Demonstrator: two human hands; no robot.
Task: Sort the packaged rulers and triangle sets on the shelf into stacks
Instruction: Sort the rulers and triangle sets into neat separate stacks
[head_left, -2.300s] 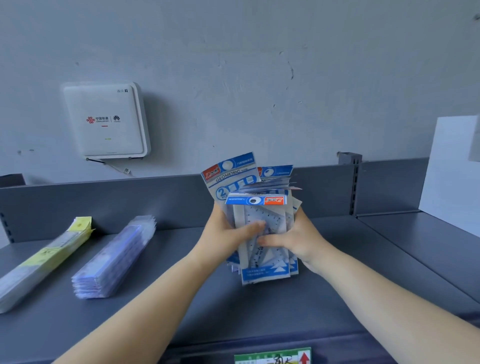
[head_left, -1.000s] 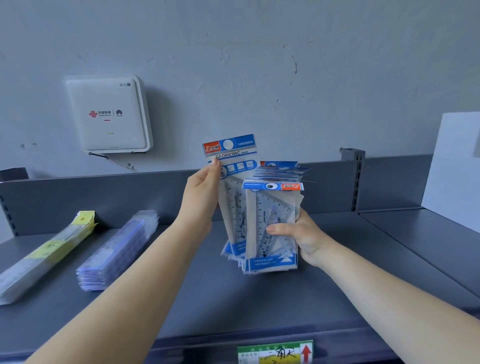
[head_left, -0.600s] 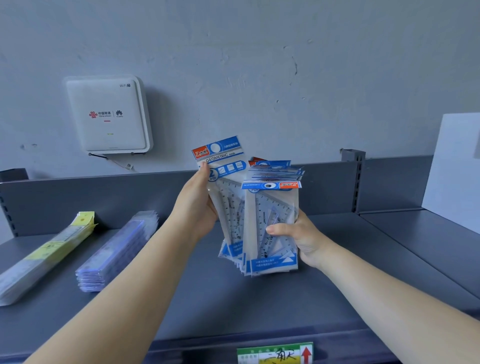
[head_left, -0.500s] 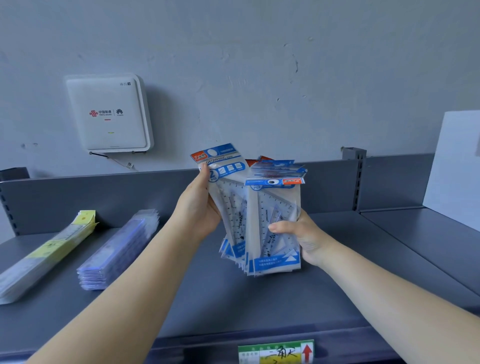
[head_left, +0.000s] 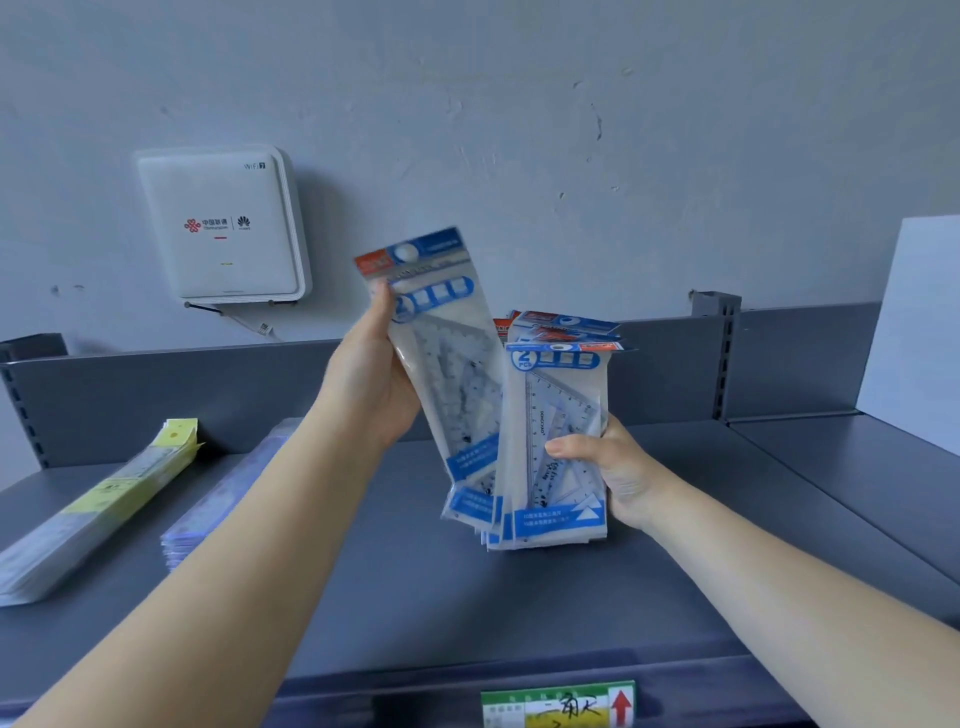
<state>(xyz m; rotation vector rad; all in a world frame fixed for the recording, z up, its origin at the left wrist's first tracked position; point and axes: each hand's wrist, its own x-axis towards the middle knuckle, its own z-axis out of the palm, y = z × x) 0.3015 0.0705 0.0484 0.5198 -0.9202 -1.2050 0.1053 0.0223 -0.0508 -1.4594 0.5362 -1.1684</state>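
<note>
My right hand (head_left: 610, 475) grips an upright bundle of packaged triangle sets (head_left: 558, 441), clear sleeves with blue and red headers, above the grey shelf (head_left: 415, 597). My left hand (head_left: 371, 384) holds one triangle set pack (head_left: 441, 364), tilted left and partly lifted out of the bundle's left side; its lower end still overlaps the bundle. A stack of ruler packs with yellow labels (head_left: 98, 504) lies at the far left. Beside it, partly hidden by my left forearm, lies a stack of bluish ruler packs (head_left: 218, 493).
The shelf has a grey back panel (head_left: 156, 400) and a slotted upright post (head_left: 719, 353) dividing it from a second shelf (head_left: 857, 467) on the right. A white board (head_left: 914, 332) leans at far right. A white router hangs on the wall (head_left: 223, 228). A price label (head_left: 558, 706) sits on the front edge.
My left hand has let go of the whole bundle, taken one pack by its left edge and drawn it up and to the left. The right hand keeps holding the bundle.
</note>
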